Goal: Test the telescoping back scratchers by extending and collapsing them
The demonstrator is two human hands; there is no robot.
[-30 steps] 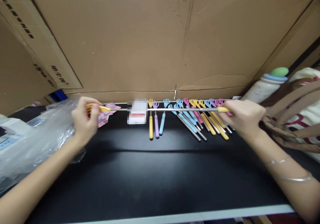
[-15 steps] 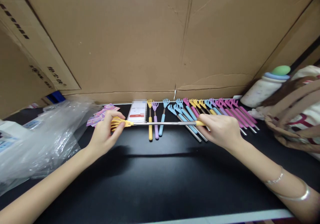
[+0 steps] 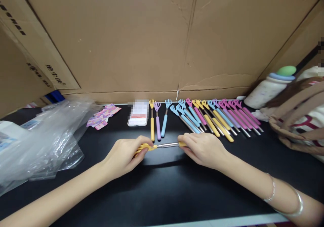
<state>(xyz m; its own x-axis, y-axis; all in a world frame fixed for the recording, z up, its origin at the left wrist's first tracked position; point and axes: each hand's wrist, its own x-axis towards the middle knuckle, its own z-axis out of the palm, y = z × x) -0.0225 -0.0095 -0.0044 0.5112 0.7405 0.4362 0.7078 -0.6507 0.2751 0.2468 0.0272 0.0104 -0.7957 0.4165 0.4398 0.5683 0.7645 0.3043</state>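
A yellow telescopic back scratcher [image 3: 167,145] lies level between my two hands, above the black table. My left hand [image 3: 128,152] is closed on its claw-shaped head, pinching it between thumb and fingers. My right hand [image 3: 202,149] is wrapped round the yellow handle, most of which it hides. A short length of metal rod shows between the hands. Just beyond stand out three back scratchers lying apart: a yellow one [image 3: 152,129], a purple one [image 3: 158,127] and a blue one [image 3: 164,125].
A row of several blue, pink, yellow and purple back scratchers [image 3: 222,120] lies at the right. Further right are a white bottle [image 3: 264,90] and a bag [image 3: 296,122]. Clear plastic bags [image 3: 50,142], small pink cards [image 3: 103,115] and a phone [image 3: 138,114] lie leftward. Cardboard [image 3: 126,45] rises behind.
My hands have come closer together and nearer to me, and the yellow back scratcher's metal rod has shortened between them. My right hand no longer covers the row of back scratchers.
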